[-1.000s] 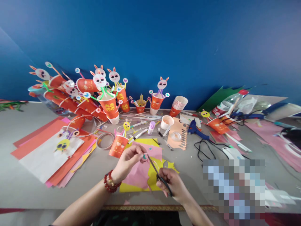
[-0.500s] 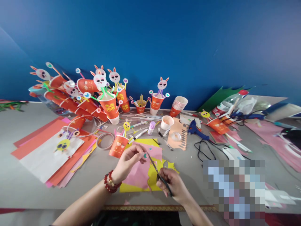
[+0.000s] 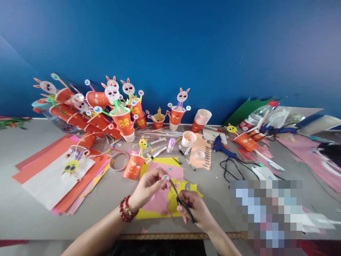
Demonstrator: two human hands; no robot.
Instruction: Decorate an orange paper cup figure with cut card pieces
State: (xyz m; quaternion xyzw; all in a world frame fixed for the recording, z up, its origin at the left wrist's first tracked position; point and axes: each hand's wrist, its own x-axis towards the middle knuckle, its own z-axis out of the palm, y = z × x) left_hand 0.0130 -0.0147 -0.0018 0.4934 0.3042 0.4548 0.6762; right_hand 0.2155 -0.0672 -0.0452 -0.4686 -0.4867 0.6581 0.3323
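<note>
My left hand (image 3: 151, 186) pinches a small pink paper piece (image 3: 165, 177) with a teal mark on it. My right hand (image 3: 194, 208) is closed around the black handles of a pair of scissors (image 3: 174, 189). The scissors' blades point up and left, right beside the pink piece; whether they touch it I cannot tell. Under both hands lie pink paper (image 3: 153, 201) and a yellow sheet (image 3: 149, 214) with cut-out edges. A second teal mark shows on the pink paper behind my fingers.
Left of my hands are an orange cup (image 3: 134, 167), a tape roll (image 3: 119, 161) and stacked coloured paper (image 3: 32, 170). Cups with rabbit faces (image 3: 121, 117) crowd the back left. A blue glue gun (image 3: 223, 147) with a black cord, a glue stick (image 3: 171, 145) and a bottle (image 3: 258, 115) lie farther right.
My left hand has shifted slightly right and down, and more of the pink piece shows between its fingers and the scissors. My right hand has barely moved.
</note>
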